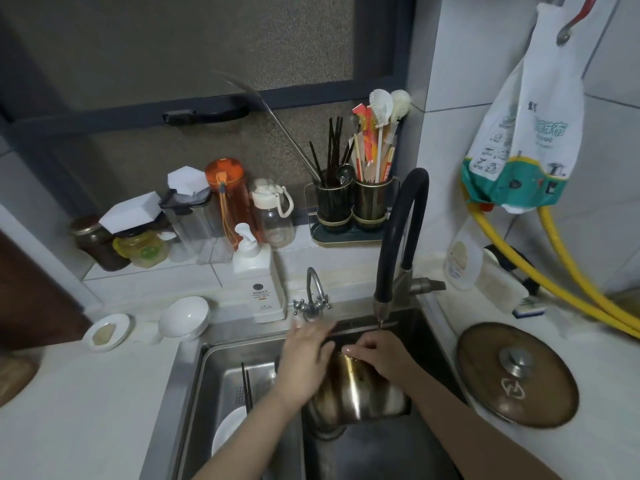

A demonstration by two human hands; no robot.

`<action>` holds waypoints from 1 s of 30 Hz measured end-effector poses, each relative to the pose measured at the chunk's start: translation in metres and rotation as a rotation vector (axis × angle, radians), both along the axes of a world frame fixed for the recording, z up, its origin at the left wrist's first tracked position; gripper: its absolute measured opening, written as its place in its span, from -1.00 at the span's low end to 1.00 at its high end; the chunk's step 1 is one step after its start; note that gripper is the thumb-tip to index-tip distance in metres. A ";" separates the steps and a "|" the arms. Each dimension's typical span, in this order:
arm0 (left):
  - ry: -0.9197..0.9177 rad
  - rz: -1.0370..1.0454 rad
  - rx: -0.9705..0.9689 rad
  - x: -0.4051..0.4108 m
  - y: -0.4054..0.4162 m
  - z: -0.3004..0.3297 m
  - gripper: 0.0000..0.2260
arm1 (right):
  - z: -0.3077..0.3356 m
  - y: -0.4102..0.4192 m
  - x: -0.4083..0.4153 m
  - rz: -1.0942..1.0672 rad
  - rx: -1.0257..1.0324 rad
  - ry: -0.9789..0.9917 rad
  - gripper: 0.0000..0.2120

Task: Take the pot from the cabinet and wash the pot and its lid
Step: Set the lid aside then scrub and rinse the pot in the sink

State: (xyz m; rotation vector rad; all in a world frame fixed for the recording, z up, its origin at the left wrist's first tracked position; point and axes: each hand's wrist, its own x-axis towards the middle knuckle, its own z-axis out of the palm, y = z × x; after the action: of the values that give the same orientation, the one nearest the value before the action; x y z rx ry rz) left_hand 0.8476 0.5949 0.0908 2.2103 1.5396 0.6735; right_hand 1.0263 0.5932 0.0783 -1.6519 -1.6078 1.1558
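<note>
the shiny round steel pot (360, 393) lies tilted in the steel sink (194, 382), the left hand (304, 358) pressed flat with fingers spread on its side and the right hand (377, 355) curled over its rim. its round brown-tinted lid (516, 372) (steel knob up) rests on the white counter to the right, and behind the hands the black hose tap (398, 237) arches over the sink.

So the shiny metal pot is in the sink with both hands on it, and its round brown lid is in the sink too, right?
Not quite: the head view shows the round brown lid lying on the white counter right of the sink.
</note>
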 end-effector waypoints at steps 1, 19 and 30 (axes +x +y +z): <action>-0.011 -0.033 -0.111 0.011 0.000 0.001 -0.64 | 0.001 0.000 -0.001 0.009 -0.001 -0.030 -0.67; -0.856 0.248 -0.681 0.027 0.025 0.002 -0.78 | 0.018 0.007 0.043 -0.076 -0.021 0.173 -0.84; -0.489 0.030 -0.588 0.037 0.028 0.009 -0.75 | 0.021 0.026 0.019 -0.016 0.015 -0.020 -0.82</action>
State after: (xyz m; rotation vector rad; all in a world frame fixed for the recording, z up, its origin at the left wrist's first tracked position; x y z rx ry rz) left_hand 0.8842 0.6234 0.0994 1.4610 1.3008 0.6098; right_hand 1.0452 0.6190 0.0993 -1.6687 -1.6090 1.1206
